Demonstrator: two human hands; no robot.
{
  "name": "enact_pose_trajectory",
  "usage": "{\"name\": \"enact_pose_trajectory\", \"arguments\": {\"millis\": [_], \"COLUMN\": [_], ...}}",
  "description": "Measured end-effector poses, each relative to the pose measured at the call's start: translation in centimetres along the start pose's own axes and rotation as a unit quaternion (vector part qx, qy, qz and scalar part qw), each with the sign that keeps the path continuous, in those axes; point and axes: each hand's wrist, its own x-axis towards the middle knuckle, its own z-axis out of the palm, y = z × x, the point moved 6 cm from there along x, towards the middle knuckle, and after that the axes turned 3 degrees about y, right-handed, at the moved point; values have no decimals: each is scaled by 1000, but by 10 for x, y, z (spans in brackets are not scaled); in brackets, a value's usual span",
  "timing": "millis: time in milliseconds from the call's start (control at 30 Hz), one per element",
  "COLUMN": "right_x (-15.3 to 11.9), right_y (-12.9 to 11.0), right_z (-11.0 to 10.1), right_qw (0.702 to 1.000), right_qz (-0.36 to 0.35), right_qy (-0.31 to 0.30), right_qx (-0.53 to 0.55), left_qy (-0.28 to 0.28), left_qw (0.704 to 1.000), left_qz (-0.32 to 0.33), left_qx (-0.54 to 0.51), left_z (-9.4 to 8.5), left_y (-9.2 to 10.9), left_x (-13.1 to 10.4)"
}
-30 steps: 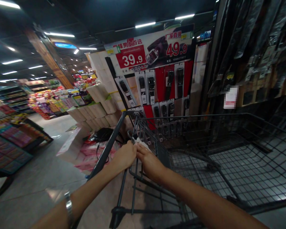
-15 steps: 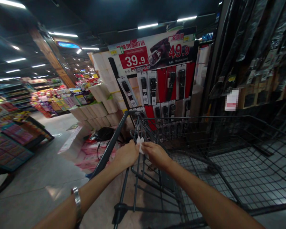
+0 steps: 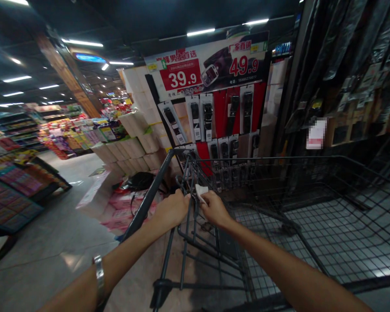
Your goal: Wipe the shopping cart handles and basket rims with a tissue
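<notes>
A dark grey shopping cart (image 3: 144, 203) stands in front of me, its handle slanting up at the left and its wire basket stretching to the right. My left hand (image 3: 173, 209) is closed at the thin bars of the cart's fold-out seat section, its fingertips partly hidden. Just to the right, my right hand (image 3: 215, 209) pinches a white tissue (image 3: 201, 192), which sticks up past the fingers beside the same bars. A small gap separates the two hands.
Behind the cart stands a belt display (image 3: 219, 117) under a price sign (image 3: 206, 65). Wrapped paper rolls (image 3: 133, 149) and pink packs (image 3: 117, 216), with a black bag (image 3: 139, 181) on top, are stacked to the left. More shelves (image 3: 16, 186) line the aisle's far left.
My right hand has drawn the tissue slightly right, away from my left hand; before, the tissue was between both hands. My left hand stays at the bars. The view has shifted slightly.
</notes>
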Motion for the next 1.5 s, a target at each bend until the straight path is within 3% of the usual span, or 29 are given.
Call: {"name": "enact_pose_trajectory", "arguments": {"millis": [233,533,733,900,1033,1267,1400,1500], "right_x": [-12,-25,-42,-48,-39,-24,-14,-3], "right_y": [-31,-57,-77,-88,-76,-22,7,21], "right_z": [-4,-1,-2,-10,-13,-8,-12,-21], "right_qw": [999,988,960,938,939,967,986,996], "right_qz": [-8,-43,-98,-159,-159,-78,-19,20], "right_qy": [-8,-142,-262,-290,-272,-197,-126,-63], "right_qx": [47,37,-12,-101,-138,-143,-106,-63], "left_qy": [9,4,4,6,-6,-11,-28,-71], "left_qw": [1000,1000,1000,1000,1000,997,990,977], "left_qz": [-1,-1,-1,-4,-17,-32,-24,-6], "left_qx": [6,14,-5,-19,-20,-74,-136,-199], "left_z": [1,0,2,-1,-5,-4,0,7], "left_y": [2,5,5,8,9,8,0,-4], "left_x": [-1,-1,-2,-7,-11,-12,-2,4]}}
